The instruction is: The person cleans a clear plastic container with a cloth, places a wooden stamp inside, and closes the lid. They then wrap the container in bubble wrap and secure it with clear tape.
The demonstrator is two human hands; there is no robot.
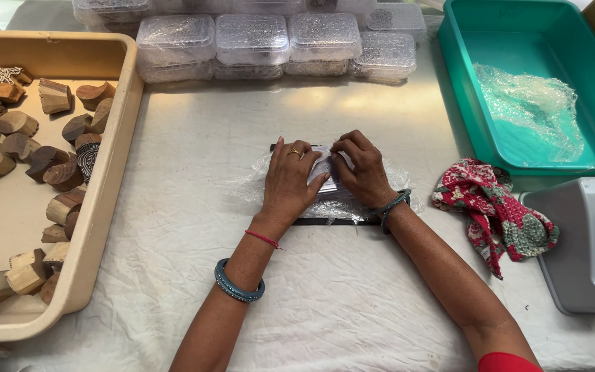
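**Both hands pressing clear wrap around a small packet at mid-table**

The left hand [289, 180] lies flat, fingers spread narrow over the left side of a small clear-wrapped packet [328, 180], holding it down; the right hand [361, 169] curls over the packet's right end, fingertips pinching or folding the film there. The packet sits in the centre of the frame on a sheet of clear plastic film [259, 182], which spreads out to both sides over a thin dark mat [325, 221]. What is inside the wrap is mostly hidden by the hands.

Going by size, the table [352, 310] under its creased white cloth fills the picture. At the left edge stands a beige tub [115, 172] loaded with many carved wooden blocks [49, 165], so a good stock looks unwrapped. At the upper right is a teal bin [463, 103] holding only a crumpled wad of bubble wrap [531, 103]. Along the top edge, stacked clear lidded boxes [253, 41] stand in rows, seemingly filled. At the lower right sits a grey tape dispenser [580, 241], and just left of it a red patterned cloth [494, 207] lies bunched.

As a judgement: the wrap on this one packet looks partly closed, not sealed, and the full tub suggests much of the work remains.
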